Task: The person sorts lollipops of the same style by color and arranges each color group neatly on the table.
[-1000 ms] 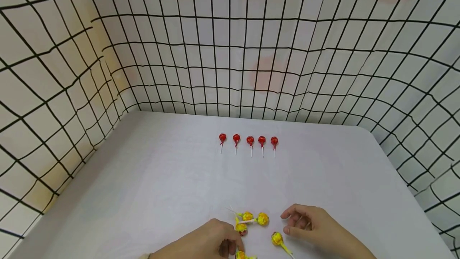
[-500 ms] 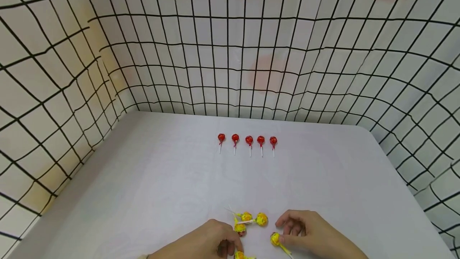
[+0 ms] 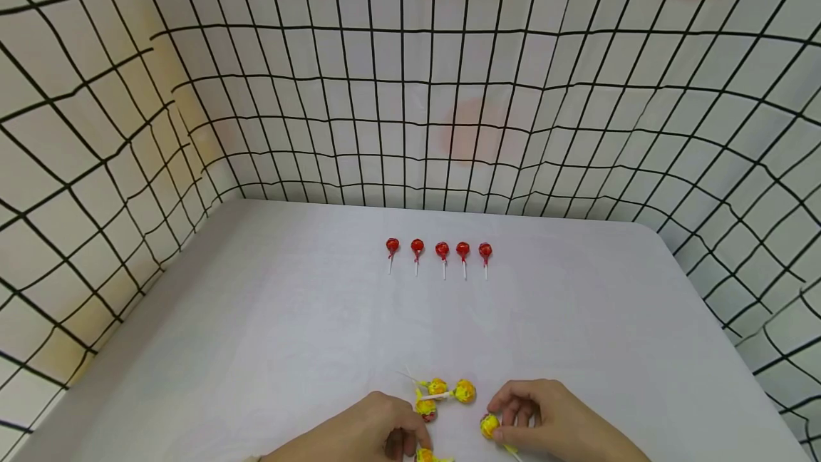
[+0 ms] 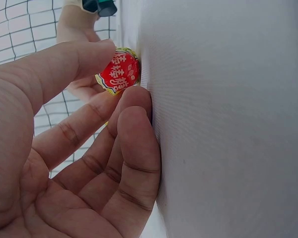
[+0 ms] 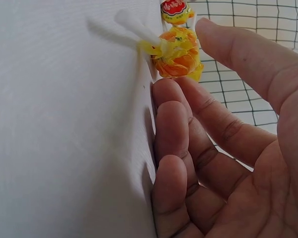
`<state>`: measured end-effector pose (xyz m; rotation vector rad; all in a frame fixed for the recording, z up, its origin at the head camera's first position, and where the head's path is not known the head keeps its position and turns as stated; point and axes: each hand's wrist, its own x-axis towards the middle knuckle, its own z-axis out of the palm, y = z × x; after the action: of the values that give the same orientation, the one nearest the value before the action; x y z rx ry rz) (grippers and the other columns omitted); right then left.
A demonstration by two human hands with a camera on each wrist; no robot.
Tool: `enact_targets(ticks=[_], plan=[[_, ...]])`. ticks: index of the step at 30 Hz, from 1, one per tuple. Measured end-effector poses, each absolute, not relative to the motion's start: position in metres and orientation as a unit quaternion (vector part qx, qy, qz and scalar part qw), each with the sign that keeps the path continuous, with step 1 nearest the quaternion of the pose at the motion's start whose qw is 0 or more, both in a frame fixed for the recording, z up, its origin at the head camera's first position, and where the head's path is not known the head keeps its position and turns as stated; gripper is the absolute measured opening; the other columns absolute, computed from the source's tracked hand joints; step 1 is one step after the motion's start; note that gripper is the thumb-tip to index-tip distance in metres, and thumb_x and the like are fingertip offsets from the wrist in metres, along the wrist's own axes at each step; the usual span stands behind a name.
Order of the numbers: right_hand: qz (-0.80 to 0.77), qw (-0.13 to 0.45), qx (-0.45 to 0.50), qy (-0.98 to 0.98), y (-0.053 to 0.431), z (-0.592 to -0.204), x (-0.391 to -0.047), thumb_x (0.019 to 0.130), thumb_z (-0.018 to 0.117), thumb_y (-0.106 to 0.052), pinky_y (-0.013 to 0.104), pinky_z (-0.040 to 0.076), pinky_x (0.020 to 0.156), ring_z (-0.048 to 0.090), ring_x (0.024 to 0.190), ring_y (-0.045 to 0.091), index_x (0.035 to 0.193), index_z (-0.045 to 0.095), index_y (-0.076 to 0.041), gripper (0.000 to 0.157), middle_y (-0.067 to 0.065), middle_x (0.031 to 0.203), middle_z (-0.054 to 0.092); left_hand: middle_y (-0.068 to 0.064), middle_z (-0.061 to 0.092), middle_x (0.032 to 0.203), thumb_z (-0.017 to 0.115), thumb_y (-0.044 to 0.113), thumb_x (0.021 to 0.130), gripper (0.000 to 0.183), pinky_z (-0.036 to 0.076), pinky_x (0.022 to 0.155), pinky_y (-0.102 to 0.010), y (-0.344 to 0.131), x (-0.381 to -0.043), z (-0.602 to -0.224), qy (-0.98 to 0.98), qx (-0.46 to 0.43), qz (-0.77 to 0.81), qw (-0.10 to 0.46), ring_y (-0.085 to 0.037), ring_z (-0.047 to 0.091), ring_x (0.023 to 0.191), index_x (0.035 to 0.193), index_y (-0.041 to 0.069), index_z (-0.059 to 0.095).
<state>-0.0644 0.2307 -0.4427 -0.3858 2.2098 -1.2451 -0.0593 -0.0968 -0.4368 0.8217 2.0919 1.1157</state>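
Observation:
My left hand [image 3: 383, 421] is at the front edge of the head view, thumb and index finger on either side of a yellow lollipop [image 3: 425, 455]. The left wrist view shows this lollipop's red label [image 4: 120, 70] between thumb and fingertip, close against the table. To the right, my right hand [image 3: 544, 416] pinches another yellow lollipop [image 3: 489, 425] between thumb and index finger. Its orange-yellow wrapper [image 5: 178, 57] and white stick show in the right wrist view, and the remaining fingers rest on the tabletop. Between the hands lie three more yellow lollipops [image 3: 465, 391], crossed over each other.
Several red lollipops [image 3: 442, 250] lie in a spaced row toward the back of the white table [image 3: 308, 319], sticks toward me. A black wire grid [image 3: 404, 84] over pale cloth surrounds the back and sides.
My right hand has moved left and down to the separate yellow lollipop, and its thumb and index finger have come together on it. The left hand stays at its lollipop.

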Motion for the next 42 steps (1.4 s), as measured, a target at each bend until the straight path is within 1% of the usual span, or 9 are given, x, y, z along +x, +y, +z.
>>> enact_targets(ticks=[7,14,21,26,35,42], plan=[[-0.467,0.286,-0.148,0.823,0.2298,-0.4433,-0.0645,0.092,0.087,-0.029,0.02,0.05,0.064,0.06,0.074,0.008,0.106,0.076,-0.016,0.022,0.002,0.088,0.069,0.016,0.064,0.08,0.083,0.005,0.092,0.018,0.055,0.069,-0.015,-0.0966,-0.06,-0.4355,0.792,0.318,0.42,0.307,0.007,0.055,0.072,0.109,0.012,0.081],[-0.46,0.286,-0.141,0.829,0.2285,-0.4424,-0.0635,0.091,0.088,-0.029,0.02,0.05,0.064,0.06,0.073,0.01,0.104,0.076,-0.016,0.023,0.002,0.087,0.068,0.018,0.063,0.082,0.084,0.009,0.092,0.02,0.056,0.068,-0.014,-0.098,-0.0613,-0.435,0.799,0.338,0.405,0.288,0.008,0.056,0.072,0.112,0.013,0.081],[-0.456,0.282,-0.144,0.832,0.2278,-0.4428,-0.0629,0.091,0.087,-0.025,0.02,0.048,0.063,0.058,0.073,0.008,0.103,0.076,-0.015,0.019,0.001,0.085,0.067,0.016,0.064,0.083,0.083,0.004,0.091,0.023,0.056,0.069,-0.015,-0.0988,-0.0603,-0.4328,0.801,0.33,0.409,0.286,0.007,0.056,0.072,0.112,0.014,0.081],[-0.451,0.282,-0.141,0.835,0.2275,-0.4434,-0.0633,0.091,0.087,-0.025,0.02,0.048,0.063,0.058,0.073,0.009,0.103,0.076,-0.015,0.019,0.0,0.085,0.066,0.016,0.064,0.083,0.085,0.009,0.092,0.021,0.056,0.069,-0.015,-0.0992,-0.0608,-0.4322,0.804,0.33,0.405,0.284,0.007,0.056,0.072,0.112,0.014,0.081],[-0.445,0.28,-0.143,0.839,0.2277,-0.4431,-0.0638,0.09,0.087,-0.028,0.02,0.049,0.063,0.059,0.073,0.008,0.103,0.076,-0.017,0.02,0.0,0.086,0.068,0.016,0.064,0.086,0.084,0.019,0.094,0.02,0.055,0.068,-0.014,-0.1008,-0.063,-0.4334,0.812,0.365,0.378,0.254,0.009,0.055,0.073,0.114,0.016,0.08],[-0.443,0.275,-0.149,0.84,0.2283,-0.4435,-0.0635,0.09,0.087,-0.029,0.02,0.049,0.063,0.059,0.073,0.007,0.102,0.076,-0.019,0.019,-0.001,0.085,0.068,0.016,0.062,0.085,0.084,0.018,0.095,0.019,0.054,0.067,-0.013,-0.1011,-0.0635,-0.434,0.815,0.376,0.369,0.243,0.009,0.053,0.074,0.114,0.017,0.08]])
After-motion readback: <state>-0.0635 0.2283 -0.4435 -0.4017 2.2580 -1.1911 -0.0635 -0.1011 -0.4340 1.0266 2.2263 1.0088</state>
